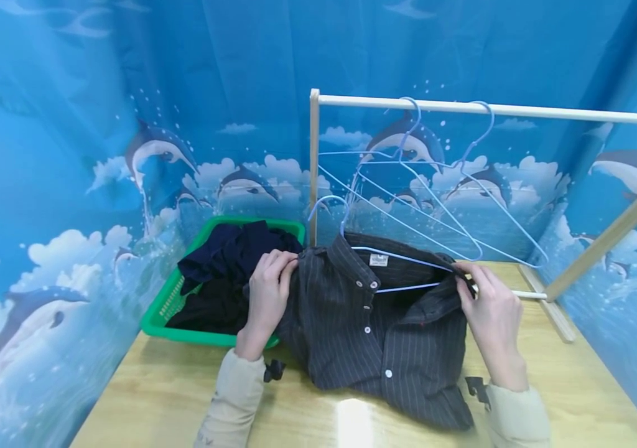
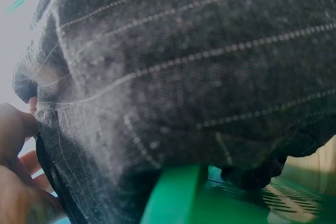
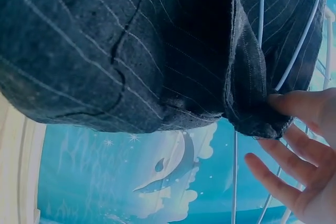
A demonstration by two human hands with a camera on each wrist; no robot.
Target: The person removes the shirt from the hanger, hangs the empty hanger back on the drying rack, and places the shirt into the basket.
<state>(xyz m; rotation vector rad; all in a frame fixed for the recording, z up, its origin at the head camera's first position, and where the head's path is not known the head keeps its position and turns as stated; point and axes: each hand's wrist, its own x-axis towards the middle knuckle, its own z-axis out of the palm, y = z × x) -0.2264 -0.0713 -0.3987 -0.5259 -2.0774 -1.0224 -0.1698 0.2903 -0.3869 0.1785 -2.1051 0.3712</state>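
Observation:
A dark pinstriped button-up shirt (image 1: 346, 348) is spread above the table, its collar open and a pale label inside. A light blue wire hanger (image 1: 402, 255) runs inside the shirt, with its hook standing up out of the neck at the left. My left hand (image 1: 269, 283) pinches the shirt at its left shoulder, close to the green basket. At the opposite shoulder my right hand (image 1: 492, 311) pinches the cloth near the hanger's right end. In the right wrist view, thumb and fingers (image 3: 302, 103) grip the folded edge of the shirt (image 3: 199, 51).
A green basket (image 1: 156, 323) with dark clothes (image 1: 234, 255) stands at the left of the wooden table (image 1: 145, 386). Behind the shirt rises a clothes rack (image 1: 553, 113) with two wire hangers (image 1: 481, 143) on its bar. Dolphin-print curtains (image 1: 251, 74) surround the table.

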